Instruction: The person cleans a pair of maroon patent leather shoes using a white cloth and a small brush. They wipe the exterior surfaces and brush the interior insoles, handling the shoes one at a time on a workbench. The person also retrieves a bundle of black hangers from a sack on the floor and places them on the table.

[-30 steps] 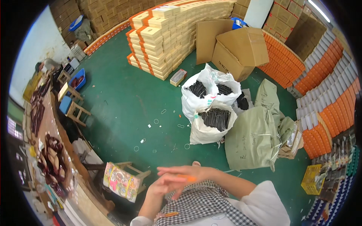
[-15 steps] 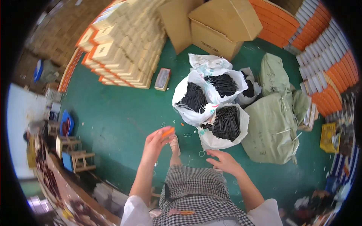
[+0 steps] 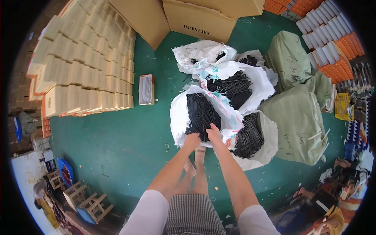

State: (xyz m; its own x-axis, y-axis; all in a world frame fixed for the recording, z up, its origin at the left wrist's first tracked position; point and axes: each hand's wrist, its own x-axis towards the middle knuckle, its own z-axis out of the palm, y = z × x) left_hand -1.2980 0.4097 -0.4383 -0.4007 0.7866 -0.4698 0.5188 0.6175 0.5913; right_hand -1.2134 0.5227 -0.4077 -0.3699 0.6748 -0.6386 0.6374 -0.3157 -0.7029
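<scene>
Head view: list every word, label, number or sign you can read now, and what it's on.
I don't copy wording; here is where it stands.
Brown cardboard box: dark printed capitals, legible.
Front green sack: dark handwriting, partly blurred.
Rear green sack: dark handwriting, blurred.
White sacks: coloured print, creased and unclear.
Cream boxes: dark mark, too small to read.

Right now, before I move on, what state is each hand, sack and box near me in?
Left hand: fingers curled at the black strips, grip unclear
Right hand: fingers bent at the same strips, grip unclear
White sack at the hands: open, strips inside
White sack to its right: open, strips inside
White sack behind: open, strips inside
Larger green sack: bulging, closure unclear
Cardboard box: cut off by frame, closure unclear
</scene>
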